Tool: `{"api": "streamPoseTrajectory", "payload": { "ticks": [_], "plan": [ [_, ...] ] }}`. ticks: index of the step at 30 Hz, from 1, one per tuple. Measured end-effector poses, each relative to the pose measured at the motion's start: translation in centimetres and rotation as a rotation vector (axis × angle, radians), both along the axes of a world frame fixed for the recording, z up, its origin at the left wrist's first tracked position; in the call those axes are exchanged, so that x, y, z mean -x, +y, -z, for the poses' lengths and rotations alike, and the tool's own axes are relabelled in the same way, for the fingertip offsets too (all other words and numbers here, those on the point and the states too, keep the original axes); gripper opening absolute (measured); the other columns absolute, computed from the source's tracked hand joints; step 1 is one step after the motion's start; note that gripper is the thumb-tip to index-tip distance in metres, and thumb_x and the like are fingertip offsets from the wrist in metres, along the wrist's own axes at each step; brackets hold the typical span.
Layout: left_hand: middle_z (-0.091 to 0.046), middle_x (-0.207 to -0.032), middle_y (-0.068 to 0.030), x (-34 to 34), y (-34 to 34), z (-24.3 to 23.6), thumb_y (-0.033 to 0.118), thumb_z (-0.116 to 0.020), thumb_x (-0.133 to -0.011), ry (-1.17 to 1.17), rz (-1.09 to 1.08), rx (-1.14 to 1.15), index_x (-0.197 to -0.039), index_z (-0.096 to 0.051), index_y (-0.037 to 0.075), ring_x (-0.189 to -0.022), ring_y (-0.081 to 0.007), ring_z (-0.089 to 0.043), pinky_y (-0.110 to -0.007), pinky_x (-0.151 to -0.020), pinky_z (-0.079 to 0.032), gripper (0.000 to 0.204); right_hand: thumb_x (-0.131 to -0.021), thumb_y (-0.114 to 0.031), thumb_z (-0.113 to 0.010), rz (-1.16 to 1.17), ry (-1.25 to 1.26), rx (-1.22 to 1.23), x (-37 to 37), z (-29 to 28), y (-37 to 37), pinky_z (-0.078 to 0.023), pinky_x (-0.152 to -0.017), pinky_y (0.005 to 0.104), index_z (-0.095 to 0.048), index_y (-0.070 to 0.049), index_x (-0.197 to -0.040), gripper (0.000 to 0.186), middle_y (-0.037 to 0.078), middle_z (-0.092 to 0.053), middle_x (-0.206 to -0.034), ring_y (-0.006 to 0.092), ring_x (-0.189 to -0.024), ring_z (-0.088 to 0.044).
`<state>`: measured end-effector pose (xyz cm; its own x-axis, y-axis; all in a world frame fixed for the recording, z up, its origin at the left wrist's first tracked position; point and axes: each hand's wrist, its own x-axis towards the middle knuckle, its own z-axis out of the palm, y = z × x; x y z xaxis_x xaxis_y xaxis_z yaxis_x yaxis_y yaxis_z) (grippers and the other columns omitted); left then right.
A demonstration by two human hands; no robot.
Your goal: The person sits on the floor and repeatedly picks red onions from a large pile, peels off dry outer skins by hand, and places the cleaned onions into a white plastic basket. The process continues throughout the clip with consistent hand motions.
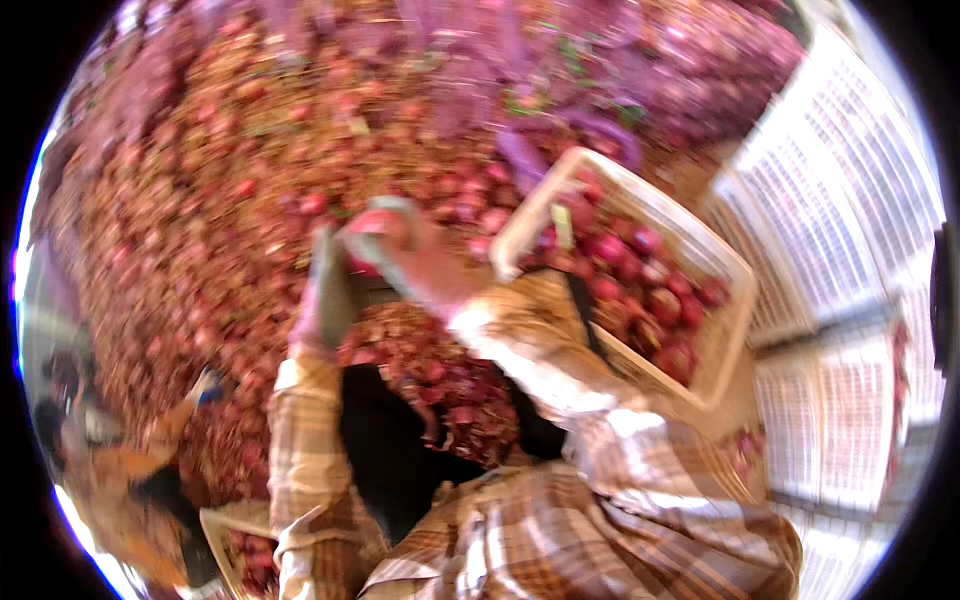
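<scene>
Head camera view: a person in a brown plaid shirt (540,530) works over a heap of red onions (190,250), the left hand (330,290) upright just beside the bent right hand (395,240), motion blur leaving it impossible to tell whether either grasps an onion or is released. More onions partly fill a pale crate (725,330) near the right forearm, with purple mesh sacks (690,75) beyond and white slatted crates (810,190) at far right. At left, another person (110,470) is beside the heap.
</scene>
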<state>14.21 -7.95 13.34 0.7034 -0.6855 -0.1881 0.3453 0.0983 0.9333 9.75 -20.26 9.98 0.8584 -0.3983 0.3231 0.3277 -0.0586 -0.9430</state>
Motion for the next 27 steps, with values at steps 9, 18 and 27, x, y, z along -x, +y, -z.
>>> {"api": "streamPoseTrajectory", "payload": {
  "ticks": [9,18,27],
  "plan": [
    [-0.046,-0.140,-0.0121,-2.4,0.3,3.2,0.057,-0.039,-0.098,-0.007,-0.079,-0.056,-0.140,-0.044,0.011,-0.123,-0.0234,-0.049,-0.041,-0.098,-0.046,0.062,-0.093,-0.027,-0.063,0.261,-0.308,-0.278,0.3,-0.8,-0.6,-0.052,-0.070,0.0330,-0.047,-0.013,-0.121,0.035,0.006,-0.057,-0.093,0.0204,-0.089,-0.056],
    [-0.056,-0.128,-0.0074,-3.2,2.6,3.8,0.058,-0.046,-0.095,-0.336,0.051,-0.655,-0.141,-0.048,0.010,-0.105,-0.0179,-0.056,-0.032,-0.087,-0.048,0.066,-0.090,-0.038,-0.067,0.386,-0.251,-0.318,16.1,-1.7,-12.3,-0.051,-0.087,0.0354,-0.052,-0.009,-0.125,0.048,0.010,-0.058,-0.108,0.0194,-0.101,-0.058],
    [-0.056,-0.120,-0.0065,-2.0,1.3,2.5,0.052,-0.046,-0.098,-0.406,0.110,-0.635,-0.139,-0.050,0.008,-0.097,-0.0146,-0.056,-0.028,-0.082,-0.049,0.060,-0.089,-0.024,-0.063,0.645,0.514,0.849,31.1,8.4,-22.3,-0.050,-0.090,0.0419,-0.062,-0.016,-0.117,0.028,0.015,-0.061,-0.116,0.0338,-0.107,-0.059]
  ]
}}
